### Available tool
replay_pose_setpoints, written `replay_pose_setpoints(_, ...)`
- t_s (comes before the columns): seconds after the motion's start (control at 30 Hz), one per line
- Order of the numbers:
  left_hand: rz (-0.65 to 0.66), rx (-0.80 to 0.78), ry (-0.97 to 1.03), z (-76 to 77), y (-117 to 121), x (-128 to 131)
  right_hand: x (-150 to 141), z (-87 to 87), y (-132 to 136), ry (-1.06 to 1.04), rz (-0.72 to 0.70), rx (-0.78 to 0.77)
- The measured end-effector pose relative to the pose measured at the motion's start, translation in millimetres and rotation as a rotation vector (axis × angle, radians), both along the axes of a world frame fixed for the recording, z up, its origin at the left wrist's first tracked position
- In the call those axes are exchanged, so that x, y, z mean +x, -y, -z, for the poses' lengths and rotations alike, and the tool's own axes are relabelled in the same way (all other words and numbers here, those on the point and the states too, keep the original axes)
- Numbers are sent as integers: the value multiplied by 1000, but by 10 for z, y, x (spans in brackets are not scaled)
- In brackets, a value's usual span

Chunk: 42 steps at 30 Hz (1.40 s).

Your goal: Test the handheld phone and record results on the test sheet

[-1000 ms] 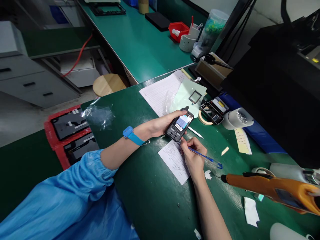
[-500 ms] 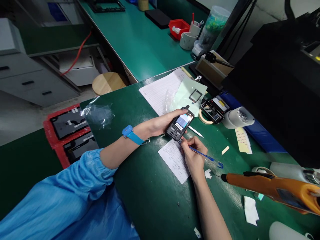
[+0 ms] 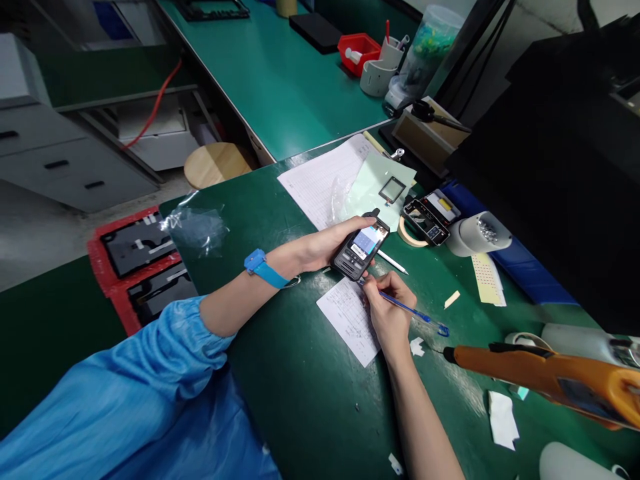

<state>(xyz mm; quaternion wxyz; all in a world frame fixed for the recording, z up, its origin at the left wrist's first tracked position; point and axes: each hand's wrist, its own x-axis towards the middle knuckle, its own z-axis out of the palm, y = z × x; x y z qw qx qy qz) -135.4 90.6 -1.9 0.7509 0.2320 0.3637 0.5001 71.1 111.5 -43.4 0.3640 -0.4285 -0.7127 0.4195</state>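
My left hand [image 3: 327, 245] grips a black handheld device [image 3: 361, 247] with a lit screen, held tilted just above the green mat. A blue wrist strap [image 3: 263, 269] sits on that arm. My right hand [image 3: 389, 308] holds a blue pen [image 3: 410, 312], its tip down on a small white slip of paper [image 3: 349, 319] that lies right below the device. A white stylus [image 3: 393, 263] lies on the mat just behind the device.
An orange electric screwdriver [image 3: 545, 377] lies at the right. Behind are lined paper sheets [image 3: 327, 179], a second opened device [image 3: 426, 222], a tape ring [image 3: 406, 236] and a white cylinder [image 3: 477, 234]. Red trays [image 3: 135, 267] sit at the left edge. A plastic bag [image 3: 197, 228] lies nearby.
My right hand has shifted slightly up along the slip with the pen. The left hand and device stay nearly still.
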Motion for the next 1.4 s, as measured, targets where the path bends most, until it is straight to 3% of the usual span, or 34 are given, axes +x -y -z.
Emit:
replay_pose_setpoints(0.33, 14, 3, 18, -27, 2, -6, -3, 46, 4, -10, 31, 13)
replay_pose_setpoints(0.53, -9, 2, 4, -21, 1, 7, -6, -12, 11, -187, 60, -154)
replay_pose_setpoints(0.8, -2, -6, -21, -48, 5, 7, -6, -51, 0, -230, 120, -156)
replay_pose_setpoints(1.23, -14, 17, -25, 13, 7, -1, -7, -62, 63, -157, 232, 15)
replay_pose_setpoints(1.4, -99, 26, -77, -14, 12, 2, 35, -60, 63, -104, 212, 84)
